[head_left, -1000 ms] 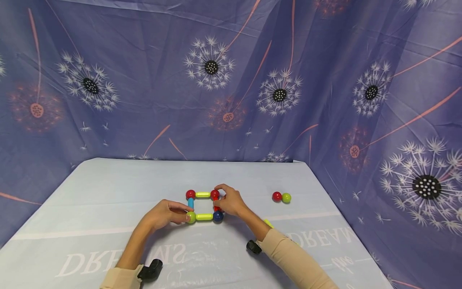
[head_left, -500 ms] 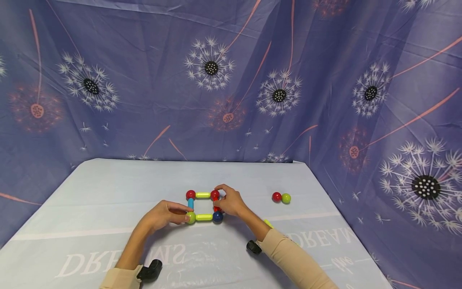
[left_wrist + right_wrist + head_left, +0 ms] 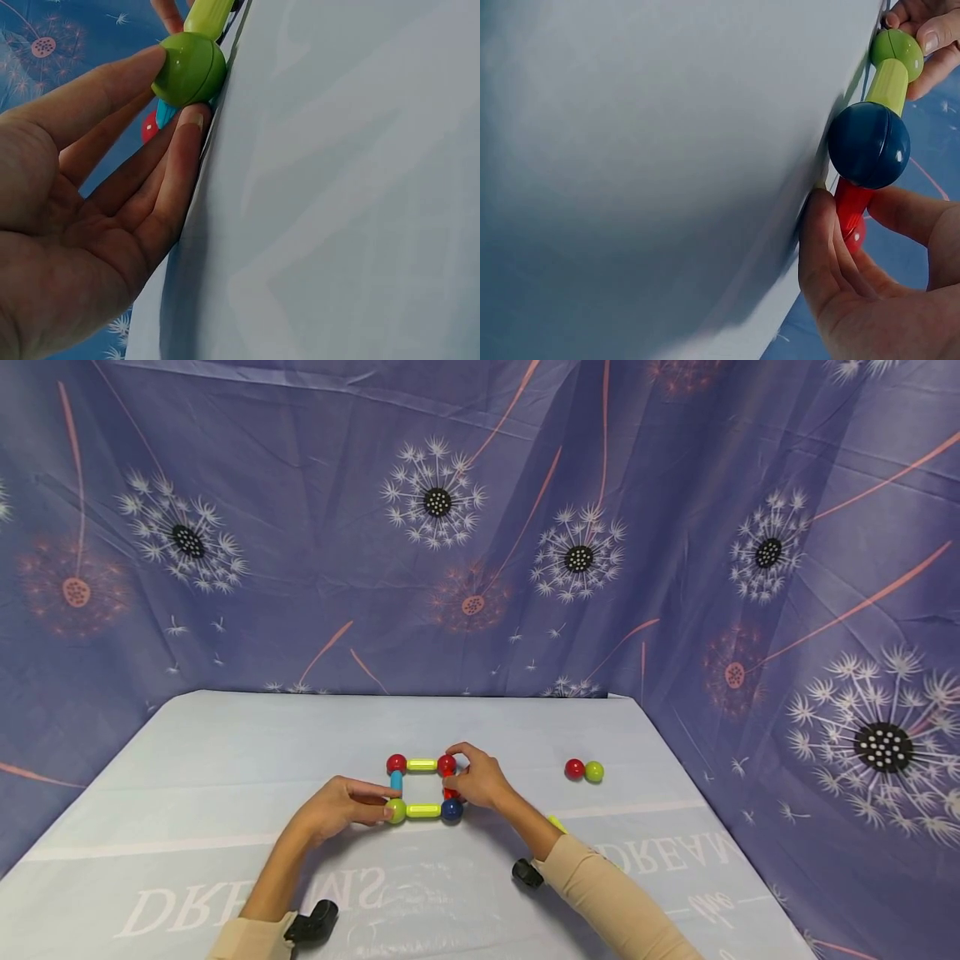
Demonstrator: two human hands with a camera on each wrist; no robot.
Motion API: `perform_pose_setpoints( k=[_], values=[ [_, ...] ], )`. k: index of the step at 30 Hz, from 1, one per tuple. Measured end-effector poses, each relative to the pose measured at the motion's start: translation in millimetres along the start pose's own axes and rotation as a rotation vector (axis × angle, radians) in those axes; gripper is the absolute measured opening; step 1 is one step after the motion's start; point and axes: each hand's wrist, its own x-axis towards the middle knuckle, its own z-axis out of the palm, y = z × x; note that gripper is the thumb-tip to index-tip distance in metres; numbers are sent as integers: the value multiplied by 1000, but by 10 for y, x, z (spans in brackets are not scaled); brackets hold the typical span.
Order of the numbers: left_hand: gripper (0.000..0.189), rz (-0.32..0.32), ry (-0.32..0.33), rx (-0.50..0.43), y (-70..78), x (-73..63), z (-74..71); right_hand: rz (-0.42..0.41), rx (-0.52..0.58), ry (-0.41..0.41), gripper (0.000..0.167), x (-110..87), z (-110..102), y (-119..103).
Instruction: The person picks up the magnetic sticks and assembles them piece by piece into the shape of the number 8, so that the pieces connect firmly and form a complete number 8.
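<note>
A square frame of balls and short rods lies flat on the table. Its corners are two red balls [image 3: 397, 764] at the back, a green ball [image 3: 396, 811] at front left and a dark blue ball [image 3: 452, 810] at front right. Yellow-green rods [image 3: 423, 811] form the front and back sides, and a light blue rod [image 3: 396, 783] the left. My left hand [image 3: 339, 807] pinches the green ball between thumb and fingers. On the right side, my right hand [image 3: 480, 779] pinches the red rod [image 3: 852, 204], partly covering it in the head view.
To the right lie a loose red ball [image 3: 574, 768] and a green ball [image 3: 594, 772], side by side. A yellow-green piece [image 3: 557, 824] shows from behind the right forearm. A patterned purple curtain [image 3: 315, 543] stands behind the pale table cover [image 3: 247, 735].
</note>
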Motion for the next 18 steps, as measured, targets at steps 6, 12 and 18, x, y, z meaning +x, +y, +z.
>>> perform_pose_setpoints(
  k=[6, 12, 18],
  values=[
    [37, 2, 71, 28, 4, -4, 25, -4, 17, 9, 51, -1, 7, 1],
    [37, -3, 110, 18, 14, -2, 48, 8, 31, -1, 58, -54, -17, 13],
    [37, -17, 124, 22, 19, 3, 46, 43, -34, -124, 76, -206, -123, -24]
  ],
)
